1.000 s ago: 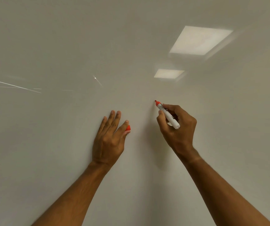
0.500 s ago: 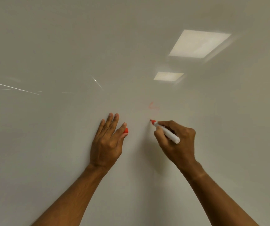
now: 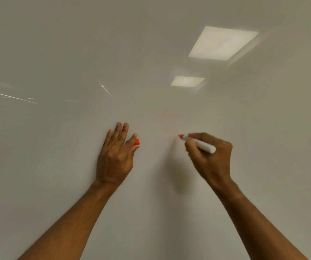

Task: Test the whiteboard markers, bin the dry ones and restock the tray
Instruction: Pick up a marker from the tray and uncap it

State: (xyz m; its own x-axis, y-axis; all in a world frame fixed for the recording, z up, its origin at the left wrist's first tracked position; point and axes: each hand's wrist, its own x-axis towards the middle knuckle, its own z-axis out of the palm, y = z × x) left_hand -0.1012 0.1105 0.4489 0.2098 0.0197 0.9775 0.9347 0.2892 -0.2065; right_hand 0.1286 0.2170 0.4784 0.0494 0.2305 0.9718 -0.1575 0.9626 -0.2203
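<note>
Your right hand (image 3: 210, 156) grips the white marker (image 3: 199, 144) in a writing hold, its red tip at the whiteboard (image 3: 57, 166), and it has travelled down and to the right over the last second, leaving a zigzag red line (image 3: 169, 121) where the board was bare before. Your left hand (image 3: 116, 154) has stayed flat against the board, fingers straight, with the red cap (image 3: 136, 142) pinched between thumb and forefinger. The stroke is thin and pale (patchy in places), so in my judgement this marker is running dry and likely belongs in the bin. The tray, the bin and the other markers are out of view, the label on the barrel is hidden by your fingers, and the board's glare and ceiling-light reflections (image 3: 223, 43) make the line faint.
</note>
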